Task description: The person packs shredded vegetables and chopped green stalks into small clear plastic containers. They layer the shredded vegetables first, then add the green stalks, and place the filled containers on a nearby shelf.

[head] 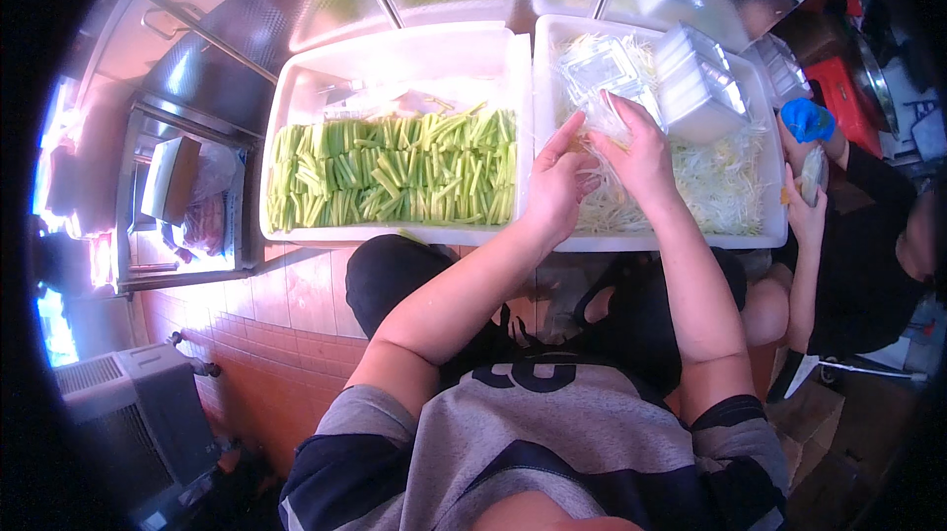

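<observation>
Both my hands are over the left part of the right-hand white plastic tub (773, 191), which holds pale shredded vegetable (710, 191), possibly bean sprouts. My right hand (636, 143) has a small bunch of pale shreds (608, 120) between thumb and fingers. My left hand (558, 176) is close beside it, fingers bent at the same shreds; whether it grips any is unclear. Just beyond my fingertips lies a clear plastic container (603, 65). A stack of clear plastic containers (699, 83) stands to its right on the shreds.
At left, another white plastic tub (392, 235) holds rows of cut green stalks (392, 168). A person in black (858, 250) sits at the right, a blue cloth or glove near their hands. A metal shelf (189, 279) stands far left, with a grey wheeled appliance (140, 413) on the floor below.
</observation>
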`<action>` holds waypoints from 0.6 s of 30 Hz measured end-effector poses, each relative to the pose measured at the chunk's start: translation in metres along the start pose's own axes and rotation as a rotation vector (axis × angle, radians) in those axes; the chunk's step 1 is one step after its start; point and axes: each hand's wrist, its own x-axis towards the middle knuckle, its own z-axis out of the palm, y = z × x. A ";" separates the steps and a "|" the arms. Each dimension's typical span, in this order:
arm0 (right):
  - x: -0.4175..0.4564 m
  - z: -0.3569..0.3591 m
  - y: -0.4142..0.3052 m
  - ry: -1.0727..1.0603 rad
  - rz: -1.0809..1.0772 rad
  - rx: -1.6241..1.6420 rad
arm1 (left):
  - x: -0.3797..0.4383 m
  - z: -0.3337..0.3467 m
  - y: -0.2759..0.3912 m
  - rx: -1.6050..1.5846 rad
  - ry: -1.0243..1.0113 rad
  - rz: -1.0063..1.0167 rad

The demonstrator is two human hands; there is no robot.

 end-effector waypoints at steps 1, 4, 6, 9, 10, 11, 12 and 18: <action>0.000 -0.001 0.000 -0.002 -0.012 0.052 | 0.000 0.000 0.001 -0.034 0.014 -0.003; 0.004 -0.004 -0.004 0.026 -0.082 0.015 | 0.000 0.000 0.003 -0.007 0.050 -0.027; 0.010 -0.010 -0.013 0.102 -0.170 -0.271 | -0.001 0.001 0.004 0.021 0.075 -0.031; 0.015 -0.013 -0.039 0.048 -0.129 -0.528 | -0.003 0.006 0.004 0.023 0.092 -0.020; 0.017 -0.013 -0.041 0.051 -0.145 -0.496 | -0.003 0.004 0.004 0.029 0.080 -0.021; 0.019 -0.012 -0.042 0.054 -0.161 -0.464 | -0.002 0.003 0.004 0.035 0.069 -0.022; 0.019 -0.011 -0.043 0.053 -0.173 -0.434 | -0.003 0.003 0.005 0.044 0.068 -0.026; 0.036 -0.012 -0.034 -0.122 -0.120 -0.118 | -0.007 0.010 0.009 0.084 0.043 -0.012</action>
